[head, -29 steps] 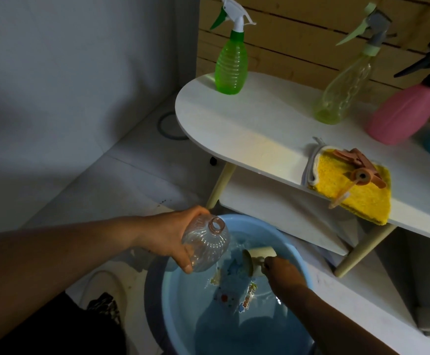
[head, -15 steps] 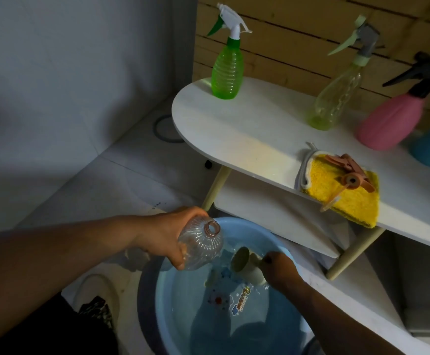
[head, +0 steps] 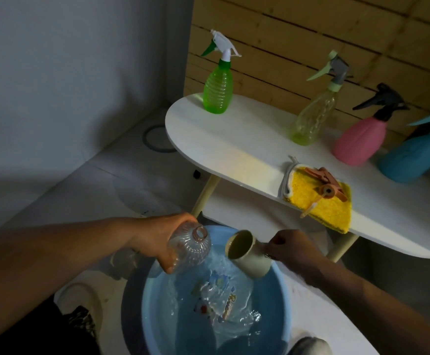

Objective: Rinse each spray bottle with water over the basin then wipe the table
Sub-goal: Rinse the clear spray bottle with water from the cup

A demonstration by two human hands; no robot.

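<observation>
My left hand (head: pixel 157 238) grips a clear ribbed bottle (head: pixel 190 247) without its spray head, tilted over the blue basin (head: pixel 283 319) of water, its open neck facing the cup. My right hand (head: pixel 289 249) holds a cream cup (head: pixel 247 254) by its handle, lifted above the water and tipped mouth-first toward the bottle's neck. On the white table (head: pixel 234 147) stand a green spray bottle (head: pixel 217 90), a yellowish clear spray bottle (head: pixel 313 116), a pink one (head: pixel 357 139) and a blue one (head: pixel 408 155). A yellow cloth (head: pixel 321 211) lies at the table's front edge with a pinkish spray head (head: pixel 324 183) on it.
The table has cream legs (head: pixel 205 198) and a lower shelf (head: pixel 247 211) just behind the basin. A wooden slat wall (head: pixel 298 34) backs the table. A grey ring (head: pixel 155 138) lies on the floor at the left. A pale shoe (head: pixel 80 298) sits beside the basin.
My right hand has lifted the cup out of the basin water and brought it up beside the bottle's neck. The left hand has kept the bottle tilted over the basin.
</observation>
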